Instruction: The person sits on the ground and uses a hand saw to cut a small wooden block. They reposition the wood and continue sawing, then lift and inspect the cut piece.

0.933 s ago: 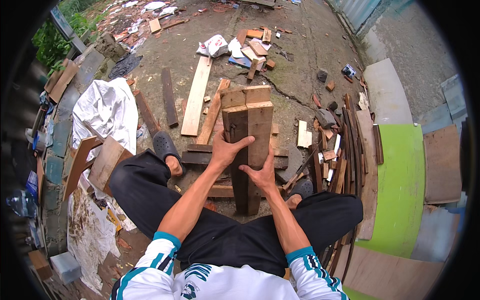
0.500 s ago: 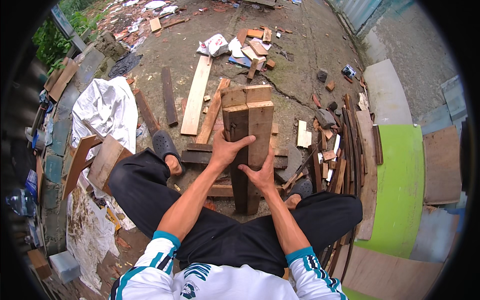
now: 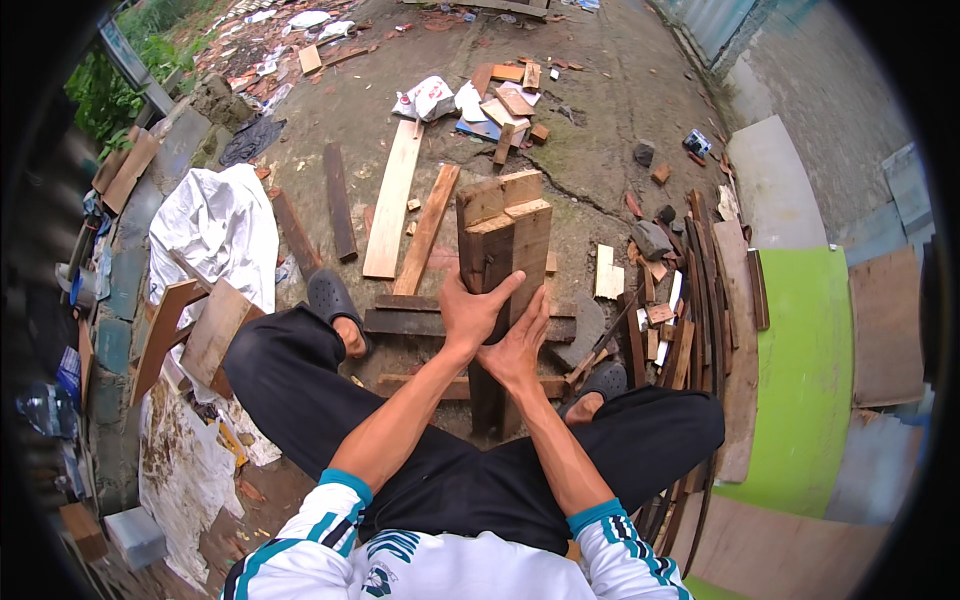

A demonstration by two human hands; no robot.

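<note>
Between my knees I hold a bundle of brown wooden boards (image 3: 530, 240) on end, their stepped upper ends toward the far side. My left hand (image 3: 470, 315) closes round its left side, thumb laid across the face. My right hand (image 3: 520, 350) wraps the lower right side, just below the left hand, fingers pressed along the edge. The lower part of the boards is partly hidden behind my hands. Dark wooden strips (image 3: 415, 322) lie crosswise on the ground beyond the bundle.
A pale plank (image 3: 395, 205) and a brown plank (image 3: 428, 230) lie ahead. White cloth (image 3: 215, 230) and propped boards (image 3: 215, 335) are at the left. Long dark strips (image 3: 712, 300) and a green panel (image 3: 800, 370) line the right. Wood scraps (image 3: 510, 105) lie farther off.
The bundle has turned slightly, showing its tops at a different angle. My right hand has shifted lower and inward, its fingers now together by my left hand.
</note>
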